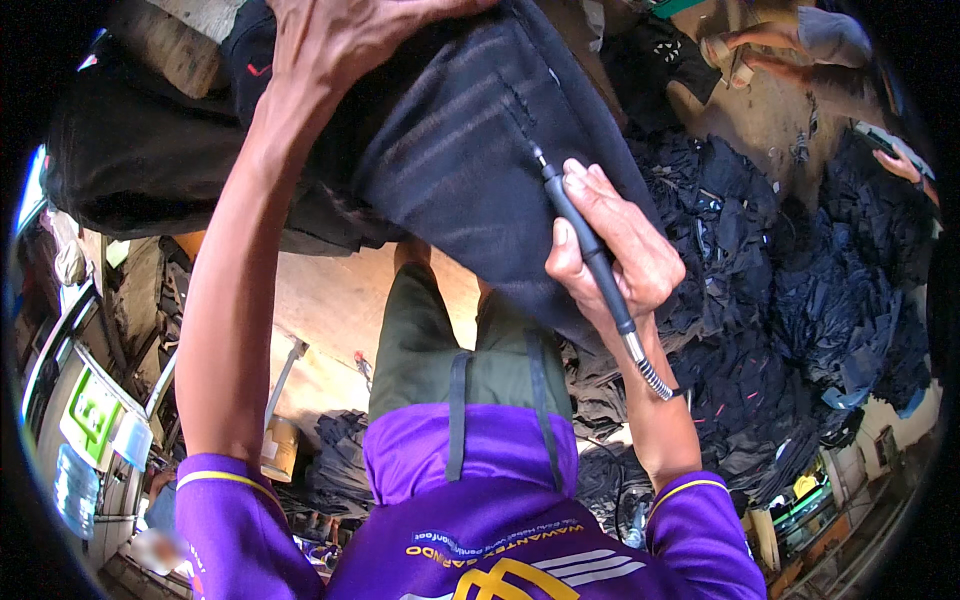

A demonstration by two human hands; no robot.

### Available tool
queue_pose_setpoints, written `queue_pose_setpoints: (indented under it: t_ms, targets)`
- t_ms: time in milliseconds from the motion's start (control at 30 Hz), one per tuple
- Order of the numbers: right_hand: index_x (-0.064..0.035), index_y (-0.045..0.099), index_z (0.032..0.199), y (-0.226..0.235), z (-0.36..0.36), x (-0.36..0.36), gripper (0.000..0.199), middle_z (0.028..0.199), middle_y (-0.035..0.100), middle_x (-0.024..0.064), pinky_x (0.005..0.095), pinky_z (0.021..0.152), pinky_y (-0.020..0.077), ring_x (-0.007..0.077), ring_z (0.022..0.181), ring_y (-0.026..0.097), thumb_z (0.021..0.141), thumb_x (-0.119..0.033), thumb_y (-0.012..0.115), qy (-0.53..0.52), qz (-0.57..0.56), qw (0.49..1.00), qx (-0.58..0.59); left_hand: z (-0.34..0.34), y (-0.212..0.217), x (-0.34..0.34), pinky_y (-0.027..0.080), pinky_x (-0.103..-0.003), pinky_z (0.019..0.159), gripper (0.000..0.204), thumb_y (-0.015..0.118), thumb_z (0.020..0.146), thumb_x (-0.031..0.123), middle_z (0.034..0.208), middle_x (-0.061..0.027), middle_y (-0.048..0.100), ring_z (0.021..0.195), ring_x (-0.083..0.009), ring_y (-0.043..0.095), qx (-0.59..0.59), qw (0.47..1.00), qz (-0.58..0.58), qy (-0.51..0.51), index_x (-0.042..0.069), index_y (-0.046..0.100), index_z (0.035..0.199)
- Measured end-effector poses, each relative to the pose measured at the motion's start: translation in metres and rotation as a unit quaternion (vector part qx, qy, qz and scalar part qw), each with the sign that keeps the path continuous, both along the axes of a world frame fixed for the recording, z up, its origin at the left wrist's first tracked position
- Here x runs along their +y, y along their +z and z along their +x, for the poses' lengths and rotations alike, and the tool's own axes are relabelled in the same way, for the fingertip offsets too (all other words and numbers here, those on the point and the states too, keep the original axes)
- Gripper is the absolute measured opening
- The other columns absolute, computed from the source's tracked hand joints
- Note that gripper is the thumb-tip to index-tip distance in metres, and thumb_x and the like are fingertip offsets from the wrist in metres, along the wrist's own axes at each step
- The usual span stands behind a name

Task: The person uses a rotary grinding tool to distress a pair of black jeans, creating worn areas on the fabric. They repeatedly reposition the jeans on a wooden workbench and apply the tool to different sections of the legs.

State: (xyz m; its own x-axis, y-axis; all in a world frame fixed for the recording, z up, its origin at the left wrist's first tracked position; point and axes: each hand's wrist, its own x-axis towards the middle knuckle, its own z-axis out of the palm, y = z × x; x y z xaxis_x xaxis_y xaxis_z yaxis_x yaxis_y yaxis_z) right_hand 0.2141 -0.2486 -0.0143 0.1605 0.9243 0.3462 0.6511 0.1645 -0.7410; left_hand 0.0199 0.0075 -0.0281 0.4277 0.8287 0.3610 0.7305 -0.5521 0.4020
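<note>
My right hand (625, 245) is closed round a slim black rotary-tool handpiece (592, 240), with a metal tip in front and a spring guard at its rear. Its tip meets dark denim trousers (450, 180), just below a rough, frayed patch (518, 105). At the upper edge my left hand (335, 35) lies on the same cloth, its thumb stretched out to the right; the other fingertips are cut off by the frame. The denim spreads in front of me, with a wide dark fold (140, 150) toward the left.
Heaps of dark garments (740, 270) cover the right side. Another person's bare limbs (780, 50) show at the far right, and a separate hand (898, 165) below them. At the left stand a green-and-white box (92, 415) and a brown container (280, 448).
</note>
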Motion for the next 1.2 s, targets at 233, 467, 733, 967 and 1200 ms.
queue_pose_setpoints:
  t_ms: [233,467,733,967,1200]
  targets:
    - [0.0086,0.078,0.116,0.033,0.002,-0.085,0.031,0.114,0.082,0.0273,0.0508,0.106,0.0636,0.0415,0.112,0.081,0.087,-0.001,0.074,-0.069,-0.024,0.996,0.056,-0.015,0.051,-0.045,0.037,-0.058,0.124,0.05,0.094,0.079,0.048,0.157,-0.0174,0.059,0.148,-0.0414,0.049,0.024,0.999,0.021,0.017,0.01,0.076,0.106]
    - [0.0064,0.078,0.12,0.013,-0.001,-0.065,0.035,0.117,0.082,0.0244,0.0521,0.111,0.061,0.0415,0.116,0.08,0.087,-0.002,0.077,-0.006,-0.011,1.0,0.025,-0.018,0.021,-0.007,0.05,-0.049,0.098,0.034,0.085,0.091,0.038,0.113,-0.0125,0.073,0.112,-0.0361,0.066,0.011,0.997,0.072,-0.016,0.007,0.073,0.1]
    - [0.0057,0.081,0.114,0.023,-0.014,-0.05,0.032,0.111,0.083,0.0242,0.052,0.11,0.062,0.0374,0.115,0.081,0.082,-0.001,0.082,0.038,0.028,0.999,0.007,-0.038,-0.001,0.051,0.053,-0.048,0.085,0.036,0.086,0.091,0.041,0.091,-0.0133,0.073,0.093,-0.0357,0.068,0.022,0.998,0.057,-0.02,0.009,0.071,0.094]
    - [0.0026,0.082,0.114,0.01,-0.02,-0.059,0.031,0.11,0.084,0.0182,0.0506,0.11,0.0622,0.0358,0.117,0.081,0.085,-0.003,0.085,0.081,0.001,0.997,-0.016,-0.038,-0.004,0.045,0.055,-0.048,0.083,0.036,0.089,0.09,0.04,0.092,-0.015,0.075,0.091,-0.0356,0.072,-0.009,0.999,0.044,0.006,0.007,0.073,0.095]
    - [0.0012,0.083,0.115,0.013,-0.019,-0.055,0.031,0.113,0.084,0.0184,0.0501,0.11,0.0622,0.0345,0.117,0.081,0.085,-0.003,0.085,0.102,0.012,0.994,-0.023,-0.032,-0.001,0.042,0.055,-0.048,0.082,0.036,0.088,0.091,0.039,0.092,-0.0153,0.075,0.091,-0.0358,0.072,-0.009,0.999,0.044,-0.001,0.007,0.073,0.095]
